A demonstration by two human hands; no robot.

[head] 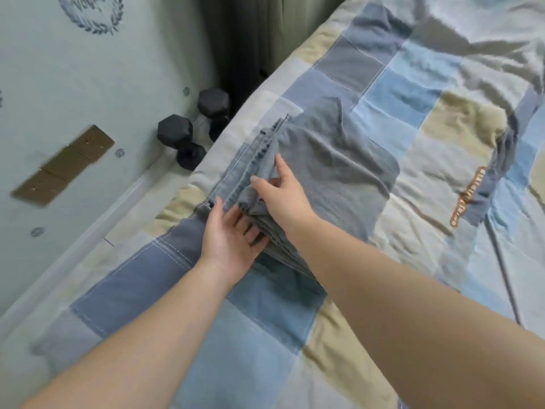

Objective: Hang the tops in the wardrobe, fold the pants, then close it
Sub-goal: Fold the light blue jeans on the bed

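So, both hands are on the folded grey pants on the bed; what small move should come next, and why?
Probably press the stack flat. The left hand lies open against the near edge of the grey pants, the right hand grips the top layers, and the folded edges still fan apart unevenly on the bed.

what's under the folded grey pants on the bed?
The folded grey pants lie on the patchwork quilt. The left hand slides its fingers under their near edge; the right hand grips the top layers. Whatever else lies beneath is covered.

Pants (324, 172) on bed (265, 335); 2 dumbbells (188, 137) on floor, left.
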